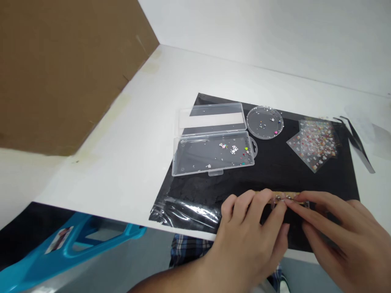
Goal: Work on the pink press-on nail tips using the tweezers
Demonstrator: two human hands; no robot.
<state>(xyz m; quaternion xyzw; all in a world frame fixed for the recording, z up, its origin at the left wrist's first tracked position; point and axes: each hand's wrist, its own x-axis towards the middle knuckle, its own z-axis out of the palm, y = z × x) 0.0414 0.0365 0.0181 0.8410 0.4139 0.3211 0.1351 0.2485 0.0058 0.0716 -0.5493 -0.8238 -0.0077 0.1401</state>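
Both hands meet at the near edge of a black mat (275,171). My left hand (250,232) pins down a thin tan strip (285,196) studded with small gems. My right hand (339,232) pinches at the strip's middle with thumb and forefinger. Most of the strip is hidden under the fingers. Beyond the hands lies an open clear plastic box (212,152) holding scattered small gems, with its lid (212,116) folded back. A round clear dish (264,121) with a few gems sits to its right.
Sticker sheets (314,142) lie on the mat's right part. Black tweezers (356,140) rest on the white table (128,142) past the mat's right edge. A brown cardboard panel (61,69) stands at left. A blue stool (70,248) is below the table's edge.
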